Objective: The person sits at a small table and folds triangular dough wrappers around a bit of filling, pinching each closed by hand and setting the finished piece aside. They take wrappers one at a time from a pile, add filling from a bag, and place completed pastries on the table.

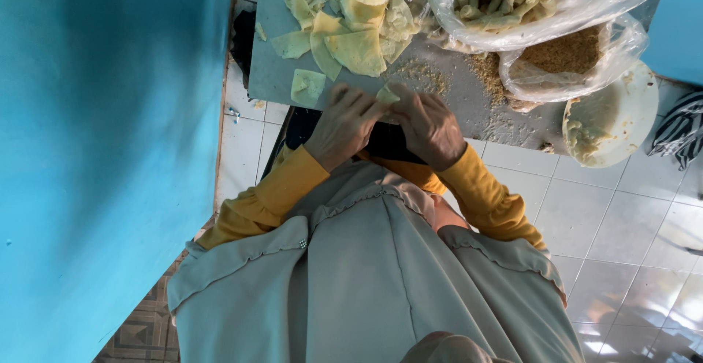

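Observation:
My left hand (344, 125) and my right hand (430, 130) meet at the near edge of a grey board (274, 70). Together their fingertips pinch a small pale yellow-green pastry sheet (387, 95), folding or rolling it; most of it is hidden by the fingers. Both arms wear yellow sleeves. Just left of my left hand lies a small square sheet (307, 86) flat on the board. Beyond the hands is a loose pile of the same thin sheets (351, 22).
A clear plastic bag of finished rolls (527, 0) sits at the far right of the board, beside a bag of brown crumbs (567, 59). Crumbs are scattered on the board. A white bowl (622, 117) smeared with paste overhangs the tiled floor. A blue wall (110, 150) stands at the left.

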